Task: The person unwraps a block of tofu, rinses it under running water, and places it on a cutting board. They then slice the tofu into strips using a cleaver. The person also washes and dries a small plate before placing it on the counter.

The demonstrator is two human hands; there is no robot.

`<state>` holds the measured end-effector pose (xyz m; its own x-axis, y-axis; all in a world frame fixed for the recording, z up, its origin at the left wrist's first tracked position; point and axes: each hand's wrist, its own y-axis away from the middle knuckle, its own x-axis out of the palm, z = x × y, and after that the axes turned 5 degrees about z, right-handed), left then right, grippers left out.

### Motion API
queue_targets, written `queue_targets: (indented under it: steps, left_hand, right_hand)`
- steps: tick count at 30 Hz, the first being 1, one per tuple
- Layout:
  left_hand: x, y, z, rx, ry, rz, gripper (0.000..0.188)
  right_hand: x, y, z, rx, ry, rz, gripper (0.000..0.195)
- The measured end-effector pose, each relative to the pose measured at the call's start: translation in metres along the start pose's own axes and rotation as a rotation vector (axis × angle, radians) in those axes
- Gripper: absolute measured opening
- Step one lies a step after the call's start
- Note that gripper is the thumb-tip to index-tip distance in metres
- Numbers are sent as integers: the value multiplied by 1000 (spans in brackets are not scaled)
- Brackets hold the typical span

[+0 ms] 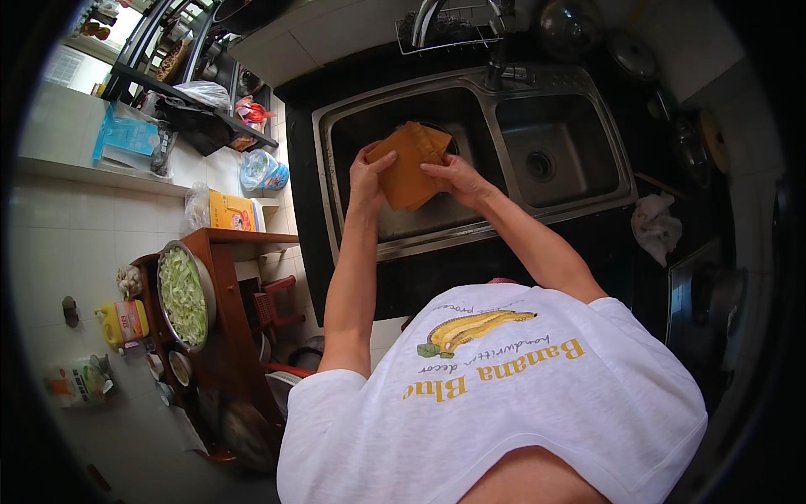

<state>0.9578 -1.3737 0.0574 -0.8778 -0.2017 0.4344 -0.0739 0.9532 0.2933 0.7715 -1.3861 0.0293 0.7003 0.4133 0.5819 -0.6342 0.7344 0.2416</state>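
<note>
Over the left basin of a stainless steel double sink [441,242], I hold a stack of flat orange-brown sheets [409,167] that look like pressed tofu sheets. My left hand [370,176] grips their left edge, thumb on top. On the right edge, my right hand [456,179] pinches the stack with its thumb also on top. Several layers fan out unevenly at the top right and bottom. The fingers beneath the sheets are hidden. Behind the stack a dark round shape in the basin shows only in part.
A chrome faucet [497,69] rises behind the sink, near a wire rack [450,44]. Right of the sink lies a crumpled white cloth [656,227]. To the left, a metal bowl of chopped cabbage [182,296] stands on a wooden cabinet [233,302] beside a yellow jug [123,321].
</note>
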Motion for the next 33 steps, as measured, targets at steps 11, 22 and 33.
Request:
queue_targets:
  steps: [11, 22, 33]
  left_hand:
    - [12, 25, 21, -163, -203, -114, 82]
    - [22, 30, 34, -92, 110, 142, 71]
    - [11, 26, 54, -229, 410, 161, 49]
  right_hand:
    - [18, 7, 5, -166, 227, -126, 38]
    - [36, 16, 10, -196, 484, -5, 35]
    - [21, 20, 13, -44, 361, -86, 35]
